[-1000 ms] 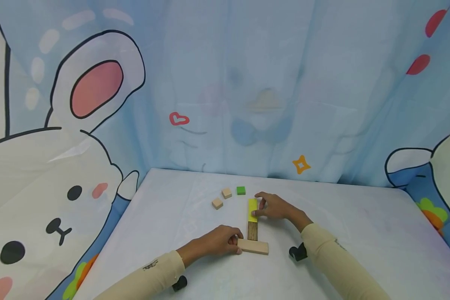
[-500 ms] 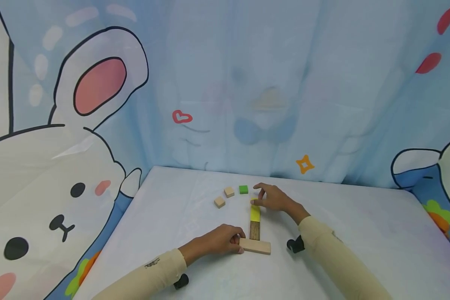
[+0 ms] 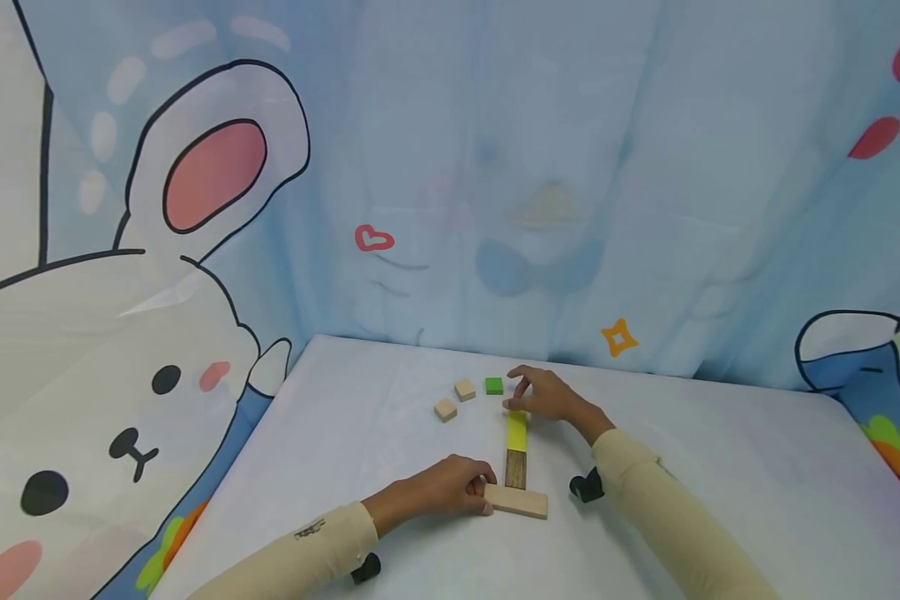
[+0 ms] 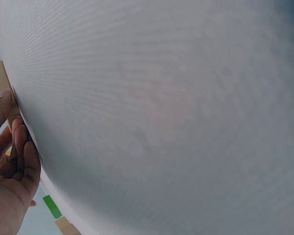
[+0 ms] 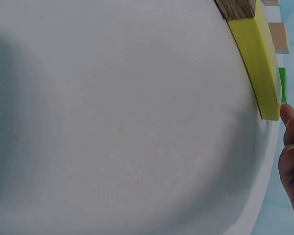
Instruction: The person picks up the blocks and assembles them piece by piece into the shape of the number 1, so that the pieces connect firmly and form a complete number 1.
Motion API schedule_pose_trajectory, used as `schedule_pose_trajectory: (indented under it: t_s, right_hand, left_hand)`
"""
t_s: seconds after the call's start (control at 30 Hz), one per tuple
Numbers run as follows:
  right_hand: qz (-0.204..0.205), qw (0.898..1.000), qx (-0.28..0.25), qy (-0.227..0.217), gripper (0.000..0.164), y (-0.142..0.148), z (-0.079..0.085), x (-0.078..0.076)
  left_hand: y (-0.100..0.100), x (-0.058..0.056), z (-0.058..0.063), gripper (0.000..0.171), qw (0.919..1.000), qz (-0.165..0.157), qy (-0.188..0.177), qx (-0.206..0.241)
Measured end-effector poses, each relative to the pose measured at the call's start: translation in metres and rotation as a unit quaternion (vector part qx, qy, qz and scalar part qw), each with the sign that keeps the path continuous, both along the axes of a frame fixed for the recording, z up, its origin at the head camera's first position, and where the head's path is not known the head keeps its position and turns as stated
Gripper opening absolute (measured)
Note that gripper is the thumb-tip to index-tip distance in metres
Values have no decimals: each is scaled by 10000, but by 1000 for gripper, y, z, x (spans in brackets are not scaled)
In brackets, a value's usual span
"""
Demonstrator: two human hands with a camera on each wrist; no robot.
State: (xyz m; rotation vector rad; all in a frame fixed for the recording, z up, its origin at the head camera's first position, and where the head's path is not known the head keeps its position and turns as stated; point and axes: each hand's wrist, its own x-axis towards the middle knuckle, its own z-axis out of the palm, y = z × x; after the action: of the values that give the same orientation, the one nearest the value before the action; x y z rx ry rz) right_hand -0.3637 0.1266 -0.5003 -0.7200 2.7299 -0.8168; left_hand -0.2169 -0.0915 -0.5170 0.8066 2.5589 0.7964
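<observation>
My left hand (image 3: 450,486) pinches the left end of a plain wooden plank-shaped block (image 3: 520,502), which lies crosswise on the table. From that block's far side a dark brown wood-grained block (image 3: 516,468) runs away from me, and a yellow block (image 3: 517,433) continues the line end to end. Over the far end of the yellow block (image 5: 258,68) is my right hand (image 3: 543,395), its fingers loosely bent and parted. In the right wrist view those fingers (image 5: 293,132) sit just past the block's end, gripping nothing. The left wrist view shows thumb and fingers at the plain block (image 4: 2,78).
Beyond the line of blocks, a green block (image 3: 493,386) and two small natural wood cubes, a nearer cube (image 3: 446,410) and a farther cube (image 3: 465,389), lie on the white table (image 3: 367,392). A printed blue curtain (image 3: 435,167) hangs behind the table's back edge.
My right hand has moved away from me, from the yellow block's side to its far end, and its fingers have come off it. My left hand keeps hold of the plain block.
</observation>
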Motion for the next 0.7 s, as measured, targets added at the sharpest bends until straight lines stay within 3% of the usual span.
schedule_pose_trajectory:
  t_s: [0.3, 0.7]
  right_hand:
    - [-10, 9999, 88, -107, 61, -1, -3, -11]
    - [-62, 9990, 327, -305, 62, -6, -10, -32]
  left_hand:
    - [-2, 1, 3, 33, 10000, -32, -82, -47]
    - [-2, -2, 4, 32, 9997, -132, 65, -173]
